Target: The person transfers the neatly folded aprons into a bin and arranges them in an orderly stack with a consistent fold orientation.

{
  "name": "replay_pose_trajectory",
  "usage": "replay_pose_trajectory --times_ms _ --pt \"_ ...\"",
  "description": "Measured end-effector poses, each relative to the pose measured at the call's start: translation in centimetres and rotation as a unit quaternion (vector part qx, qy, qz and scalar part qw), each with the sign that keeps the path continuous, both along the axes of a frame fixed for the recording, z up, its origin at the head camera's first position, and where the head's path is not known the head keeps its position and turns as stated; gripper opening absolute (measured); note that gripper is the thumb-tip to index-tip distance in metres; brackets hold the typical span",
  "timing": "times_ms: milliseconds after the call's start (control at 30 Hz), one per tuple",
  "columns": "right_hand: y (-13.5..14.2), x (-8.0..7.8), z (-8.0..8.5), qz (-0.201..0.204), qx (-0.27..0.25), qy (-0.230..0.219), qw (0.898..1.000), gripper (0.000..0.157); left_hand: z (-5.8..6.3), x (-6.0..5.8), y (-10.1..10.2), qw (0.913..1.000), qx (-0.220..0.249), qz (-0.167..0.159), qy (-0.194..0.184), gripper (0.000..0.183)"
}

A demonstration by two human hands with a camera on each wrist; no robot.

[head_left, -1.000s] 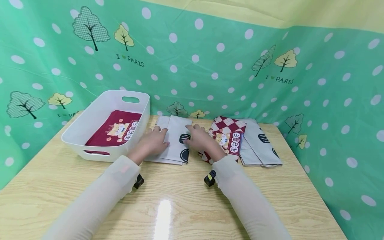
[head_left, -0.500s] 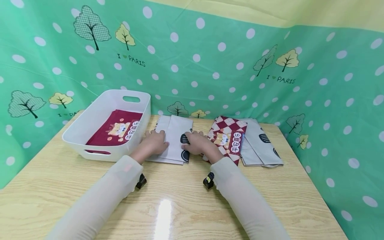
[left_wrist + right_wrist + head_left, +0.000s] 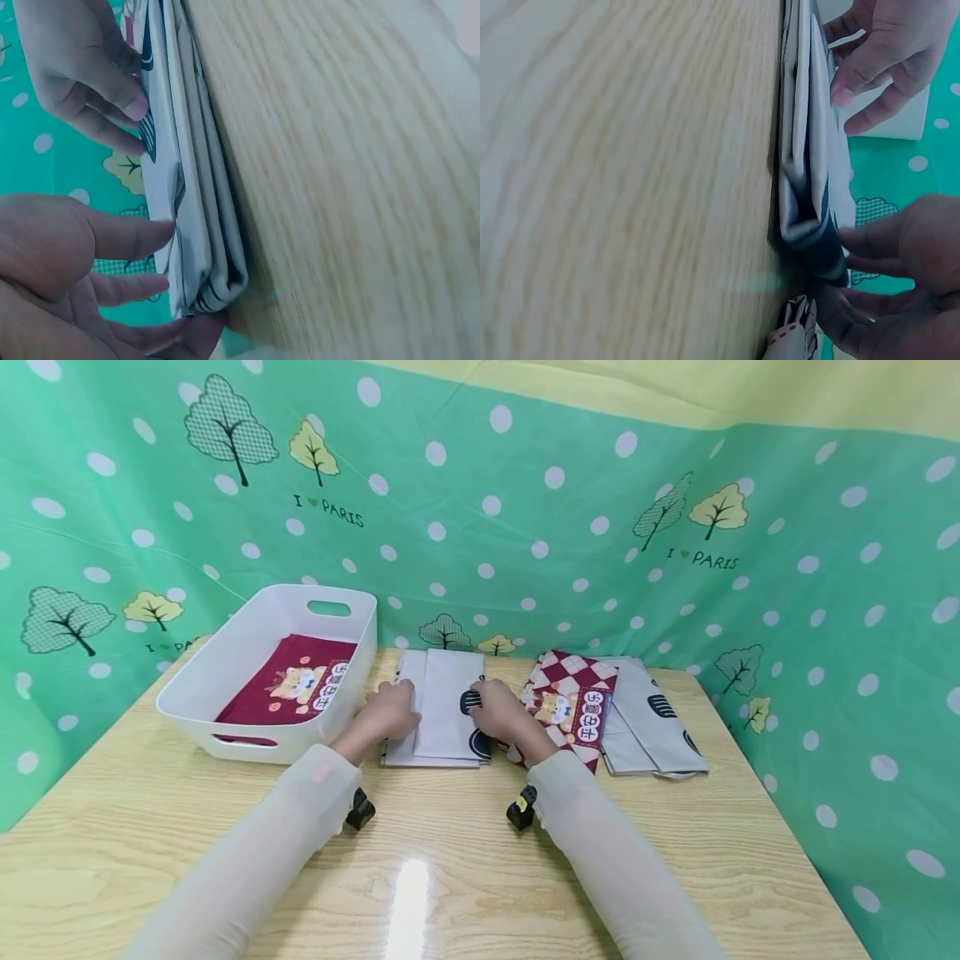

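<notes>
Two hands squaring up the grey folded cloth

Two views from the wrists show the layers stacked thick at the table edge. At the left of the head frame sits the white basket [image 3: 225, 681] with a red printed packet [image 3: 288, 685] lying inside it. Just right of it, my left hand [image 3: 390, 717] rests on the grey folded cloth [image 3: 442, 718], fingers straight and lightly spread on its left edge. A second ago this bundle lay skewed, its near end swung left; now it lies straight, edges lined up, so the fold looks settled and ready to lift. My right hand [image 3: 498, 714] presses the cloth's right edge, fingers bent over its dark stripe, thumb side hidden, not clearly pinching. Further right lie a red checked packet [image 3: 573, 702] and another grey cloth [image 3: 652, 718], near the wooden table [image 3: 450, 877] edge at centre right.
</notes>
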State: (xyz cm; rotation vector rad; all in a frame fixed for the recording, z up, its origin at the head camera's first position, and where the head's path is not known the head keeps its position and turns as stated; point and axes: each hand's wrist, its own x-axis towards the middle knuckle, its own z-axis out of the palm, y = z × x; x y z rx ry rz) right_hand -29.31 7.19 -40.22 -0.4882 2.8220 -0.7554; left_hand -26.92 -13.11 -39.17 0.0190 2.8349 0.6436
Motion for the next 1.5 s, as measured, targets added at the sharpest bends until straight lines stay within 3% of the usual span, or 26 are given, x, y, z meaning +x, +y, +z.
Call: replay_pose_trajectory --times_ms 200,500,833,1033,1267,1500 --pt "-0.2 -0.3 0.0 -0.054 -0.043 -0.005 0.998 0.054 -0.1 -0.3 -0.5 0.9995 0.024 0.022 0.003 0.054" --pt "0.1 -0.4 0.1 -0.117 -0.098 -0.023 0.988 0.058 0.2 -0.4 -0.9 0.9883 0.131 0.077 -0.02 0.067" --pt "0.7 -0.9 -0.2 -0.181 -0.233 -0.047 0.954 0.058 -0.5 -0.9 -1.3 0.9653 0.233 0.116 -0.02 0.064" --pt "0.9 -1.1 -0.2 -0.189 -0.265 -0.048 0.944 0.057 -0.5 -0.8 -1.4 0.9503 0.287 0.12 -0.014 0.061" --pt "1.5 -0.9 0.1 -0.174 -0.272 -0.041 0.945 0.054 -0.4 -0.5 -1.3 0.9533 0.283 0.105 0.008 0.061" --pt "2.1 -0.8 0.1 -0.167 -0.295 -0.034 0.94 0.054 -0.4 -0.4 -1.3 0.9472 0.303 0.105 0.011 0.06"
